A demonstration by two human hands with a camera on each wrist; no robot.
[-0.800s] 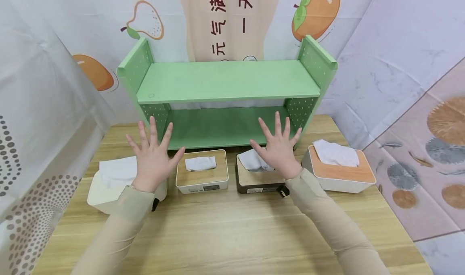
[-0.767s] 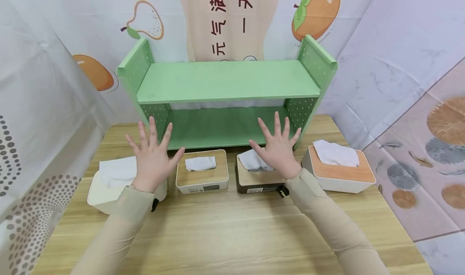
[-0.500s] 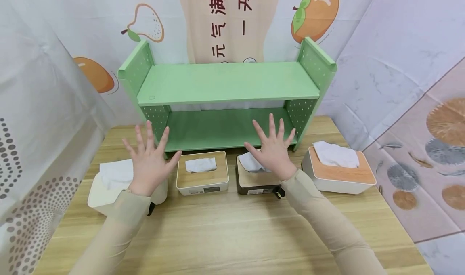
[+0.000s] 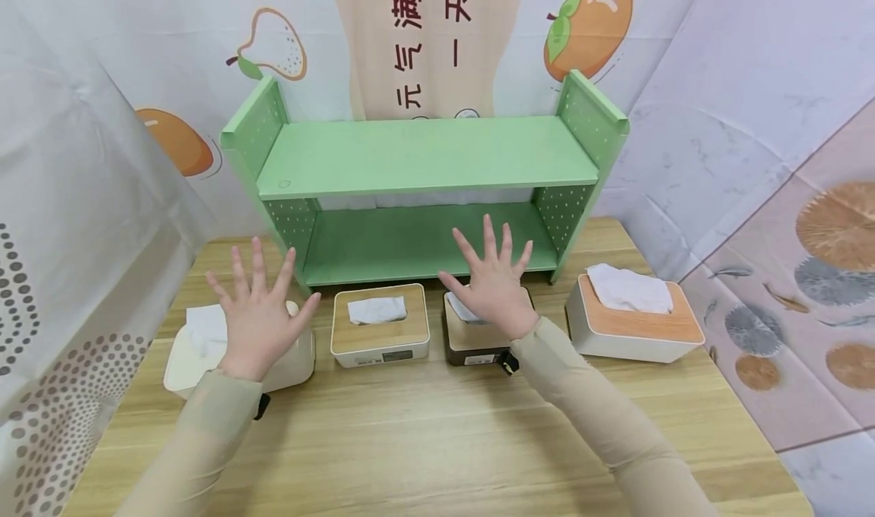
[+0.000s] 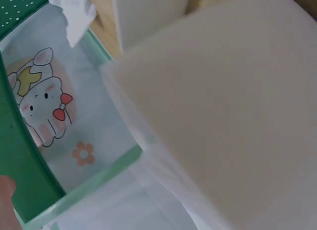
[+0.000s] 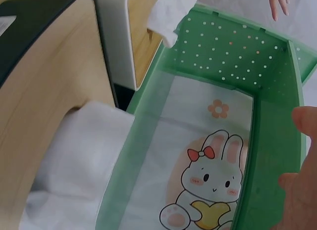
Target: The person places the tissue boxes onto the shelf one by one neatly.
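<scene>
My left hand (image 4: 258, 326), fingers spread, hovers over a cream tissue box (image 4: 290, 367) at the left of the row and holds nothing. Spread in the same way, my right hand (image 4: 494, 289) hangs above a black tissue box with a wooden lid (image 4: 472, 338), hiding part of its white tissue. Between the hands stands a white tissue box with a bamboo lid (image 4: 349, 336). At the far right is a white tissue box with an orange-brown wooden lid (image 4: 636, 326). In the right wrist view, parts of my fingers (image 6: 307, 190) show at the right edge.
Behind the boxes stands a green two-tier shelf (image 4: 424, 152) with perforated side panels. The wooden table (image 4: 410, 441) reaches toward me in front of the boxes. Printed cloth (image 4: 724, 107) hangs at the back and sides.
Both hands have shifted to the left, and the left hand is also slightly lower in the view. Their fingers stay spread. The boxes and shelf have kept their places on the table.
</scene>
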